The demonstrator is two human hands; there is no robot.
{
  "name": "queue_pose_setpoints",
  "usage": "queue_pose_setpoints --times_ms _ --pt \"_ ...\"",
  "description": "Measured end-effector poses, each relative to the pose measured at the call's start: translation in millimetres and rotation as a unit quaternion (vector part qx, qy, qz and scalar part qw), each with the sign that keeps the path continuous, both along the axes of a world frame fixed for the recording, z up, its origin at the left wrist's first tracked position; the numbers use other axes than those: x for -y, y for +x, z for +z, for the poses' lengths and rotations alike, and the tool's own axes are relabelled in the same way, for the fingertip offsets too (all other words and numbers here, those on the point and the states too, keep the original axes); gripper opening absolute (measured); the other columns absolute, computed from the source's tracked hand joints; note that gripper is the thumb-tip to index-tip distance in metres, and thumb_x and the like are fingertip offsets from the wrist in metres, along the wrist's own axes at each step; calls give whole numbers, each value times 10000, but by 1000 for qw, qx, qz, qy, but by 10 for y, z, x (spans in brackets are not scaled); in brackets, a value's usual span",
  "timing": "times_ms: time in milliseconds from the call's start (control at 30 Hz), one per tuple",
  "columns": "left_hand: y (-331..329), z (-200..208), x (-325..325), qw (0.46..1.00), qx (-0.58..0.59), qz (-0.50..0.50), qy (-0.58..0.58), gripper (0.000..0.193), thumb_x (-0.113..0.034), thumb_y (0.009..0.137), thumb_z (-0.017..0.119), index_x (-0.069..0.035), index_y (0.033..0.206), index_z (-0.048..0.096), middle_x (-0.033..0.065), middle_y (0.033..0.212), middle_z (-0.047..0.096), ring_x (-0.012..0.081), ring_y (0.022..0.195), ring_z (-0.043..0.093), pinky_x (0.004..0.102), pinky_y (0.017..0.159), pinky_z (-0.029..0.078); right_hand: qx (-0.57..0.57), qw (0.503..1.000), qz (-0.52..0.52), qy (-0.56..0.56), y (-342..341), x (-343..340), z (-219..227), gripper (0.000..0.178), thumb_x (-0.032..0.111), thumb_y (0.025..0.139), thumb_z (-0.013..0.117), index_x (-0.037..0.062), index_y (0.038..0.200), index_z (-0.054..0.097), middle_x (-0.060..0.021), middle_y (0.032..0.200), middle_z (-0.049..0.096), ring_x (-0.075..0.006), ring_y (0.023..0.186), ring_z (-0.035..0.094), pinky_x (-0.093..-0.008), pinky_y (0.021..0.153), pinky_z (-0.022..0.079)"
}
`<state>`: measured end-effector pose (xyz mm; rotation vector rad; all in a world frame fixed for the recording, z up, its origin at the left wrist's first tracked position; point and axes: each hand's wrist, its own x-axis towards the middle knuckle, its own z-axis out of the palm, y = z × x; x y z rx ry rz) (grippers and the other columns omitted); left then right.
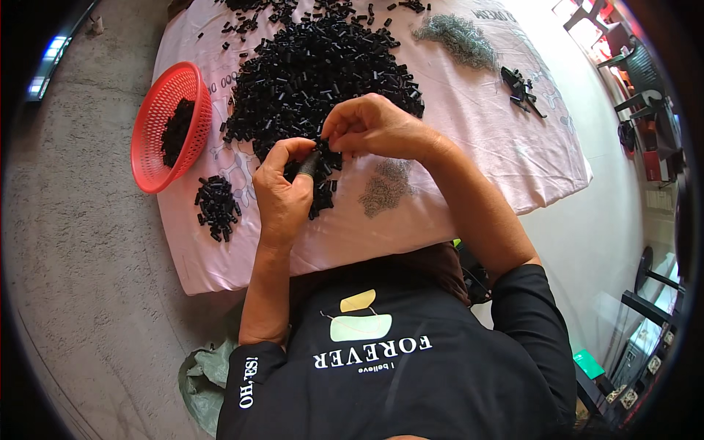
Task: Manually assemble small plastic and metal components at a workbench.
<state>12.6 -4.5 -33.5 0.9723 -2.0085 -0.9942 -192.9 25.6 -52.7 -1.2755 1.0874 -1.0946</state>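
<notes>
Over the near edge of a large heap of small black cylindrical pieces [315, 73], my two hands meet fingertip to fingertip. My left hand [282, 187] is pinched closed, with a black wrap on its thumb, and appears to hold one small black cylindrical piece [321, 145]. From the right, my right hand [378, 128] comes in with its thumb and forefinger pressed together at the same spot. Whatever its fingertips grip is too small to make out. Just below my right wrist lies a thin patch of fine metal bits [386, 187].
A red perforated basket [198, 136] with black pieces inside stands at the left edge of the cloth-covered table [352, 246]. Near it sits a small black pile [218, 209]. Farther right are a larger metal heap [458, 40] and several longer black pieces [522, 92].
</notes>
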Motion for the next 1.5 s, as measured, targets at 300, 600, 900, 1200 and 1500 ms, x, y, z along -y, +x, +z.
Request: queue_pose_setpoints --times_ms 300,600,900,1200,1500 --pt "-64 4 -64 1000 3 -14 -8 350 138 721 498 -10 1002 644 54 909 664 122 849 623 251 780 495 37 999 20 14 17 -11 28 103 55 877 671 -8 956 689 -41 780 684 -94 668 660 -228 614 541" --pt "-114 -42 -36 983 103 -66 -139 283 93 679 553 -17 922 648 109 870 631 290 847 625 384 800 475 117 986 -114 -18 -208 34 36 129 142 964 615 29 1025 627 -52 869 687 -92 730 658 -220 659 550" --pt "-268 -74 -72 959 138 -94 -230 273 64 657 553 -37 889 658 89 886 608 289 897 591 390 858 415 138 979 -150 -30 -239 44 25 128 146 965 610 35 1027 623 -58 900 686 -98 758 658 -216 685 545" --pt "-619 -70 -94 950 138 -135 -247 306 53 669 550 -55 929 670 96 920 600 305 915 581 404 869 421 147 961 -228 -57 -325 39 27 147 145 947 623 45 1054 635 -53 903 685 -89 769 652 -205 691 532" --pt "-843 -153 -35 925 198 -133 -296 395 22 646 577 -96 1012 665 83 978 574 283 955 541 428 875 385 135 956 -253 -65 -341 52 5 161 155 947 621 63 1068 674 -34 905 677 -68 779 632 -192 712 518"
